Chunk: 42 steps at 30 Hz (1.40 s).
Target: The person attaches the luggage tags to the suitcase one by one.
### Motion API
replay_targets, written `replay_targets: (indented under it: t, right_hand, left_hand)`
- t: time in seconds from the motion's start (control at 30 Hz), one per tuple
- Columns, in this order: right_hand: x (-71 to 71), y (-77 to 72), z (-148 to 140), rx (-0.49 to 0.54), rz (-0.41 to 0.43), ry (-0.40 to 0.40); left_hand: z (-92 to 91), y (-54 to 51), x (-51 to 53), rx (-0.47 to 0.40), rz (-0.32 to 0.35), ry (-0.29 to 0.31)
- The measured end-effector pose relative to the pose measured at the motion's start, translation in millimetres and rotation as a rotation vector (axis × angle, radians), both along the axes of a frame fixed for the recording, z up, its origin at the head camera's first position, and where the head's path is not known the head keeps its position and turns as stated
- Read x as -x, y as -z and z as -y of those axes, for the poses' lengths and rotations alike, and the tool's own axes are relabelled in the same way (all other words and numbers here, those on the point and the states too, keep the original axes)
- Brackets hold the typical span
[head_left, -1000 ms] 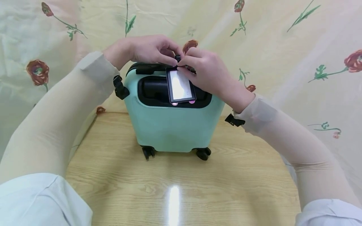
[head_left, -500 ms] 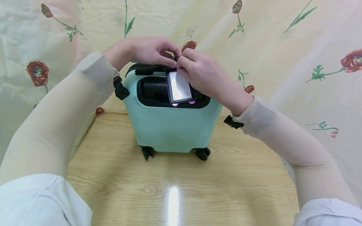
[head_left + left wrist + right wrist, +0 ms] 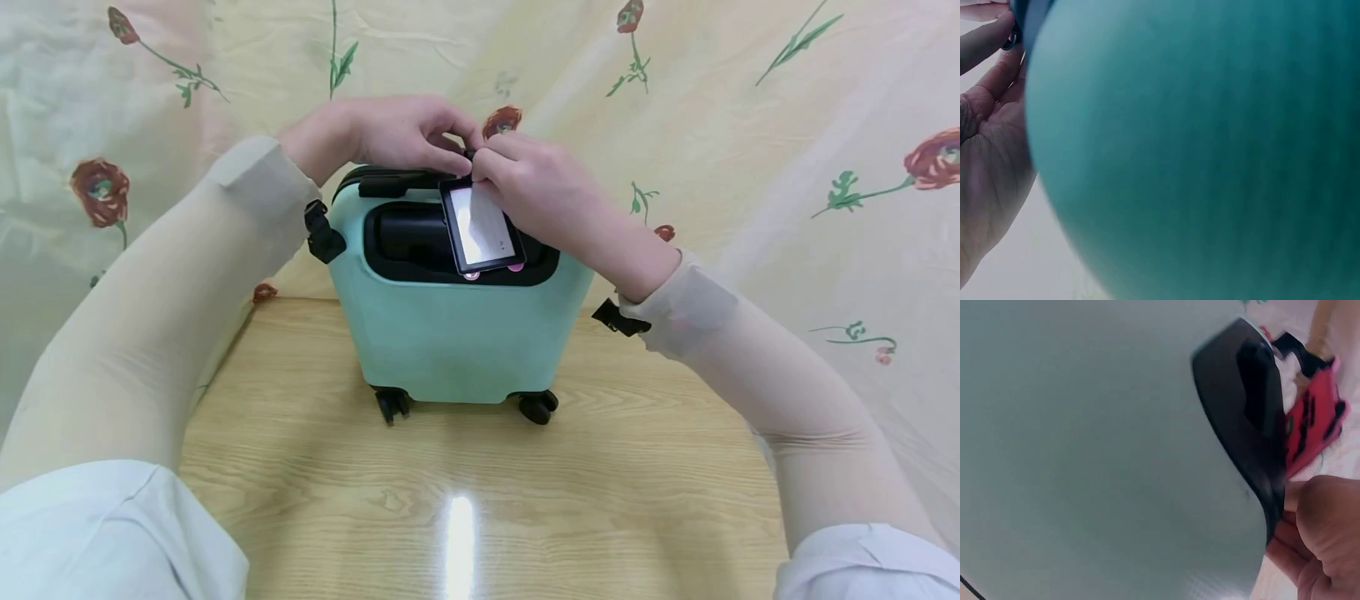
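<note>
A mint-green suitcase point(image 3: 457, 342) stands upright on the wooden table, its black top handle point(image 3: 397, 185) partly behind my fingers. From the handle area hangs a luggage tag point(image 3: 482, 225) with a dark frame and a pale window; its reddish-pink back point(image 3: 1313, 422) shows in the right wrist view. My left hand point(image 3: 408, 133) pinches the tag's dark strap between thumb and fingers above the handle. Right beside it, my right hand point(image 3: 543, 183) pinches the strap with curled fingers just above the tag. The fingers hide most of the strap and its fastening.
Behind the suitcase hangs a pale flower-printed cloth point(image 3: 720, 117). The suitcase's black wheels point(image 3: 538, 408) rest on the wooden tabletop point(image 3: 337, 500). Black clips are fastened at both sleeve cuffs.
The tag's lower end has swung slightly right. My right hand's fingers have curled in closer at the strap. The left hand and the suitcase have barely moved.
</note>
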State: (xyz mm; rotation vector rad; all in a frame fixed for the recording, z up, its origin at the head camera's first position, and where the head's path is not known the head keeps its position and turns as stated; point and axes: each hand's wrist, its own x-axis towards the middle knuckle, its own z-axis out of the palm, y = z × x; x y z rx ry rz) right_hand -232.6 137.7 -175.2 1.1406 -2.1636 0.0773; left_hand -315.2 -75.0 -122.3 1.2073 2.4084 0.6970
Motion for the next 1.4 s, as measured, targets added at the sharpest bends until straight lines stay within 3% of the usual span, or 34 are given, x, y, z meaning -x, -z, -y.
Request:
replay_targets:
  t: [0.2, 0.37, 0.5, 0.7, 0.93, 1.13, 1.3, 1.4]
  right_hand:
    - [0.0, -0.6, -5, -0.06, -0.027, 0.013]
    - [-0.3, 3.0, 0, -0.016, -0.059, 0.031]
    - [-0.6, 5.7, 2, 0.01, -0.088, 0.027]
    - [0.5, 9.6, 3, 0.018, -0.109, -0.007]
    - [1.8, 14.0, 1, 0.093, -0.036, -0.055]
    - [5.9, 10.6, 1, 0.048, -0.079, -0.087]
    - [11.1, 6.6, 0, -0.014, -0.122, -0.117]
    - [14.1, 5.2, -2, -0.011, -0.103, -0.134]
  left_hand:
    - [-5.9, 4.1, 0.1, -0.016, -0.043, 0.003]
    - [-4.4, 7.4, 0.8, -0.036, -0.059, -0.02]
    - [-4.2, 9.8, 2.3, -0.07, -0.068, 0.007]
    - [-9.8, 11.1, 2.7, -0.043, -0.207, 0.061]
    - [-10.6, 1.5, -2.2, 0.069, -0.28, 0.06]
    - [-8.3, -6.3, -4.9, 0.106, -0.399, 0.107]
    - [-8.0, -5.9, -3.8, 0.089, -0.412, 0.113]
    - [-8.6, -5.5, -2.6, 0.092, -0.405, 0.1]
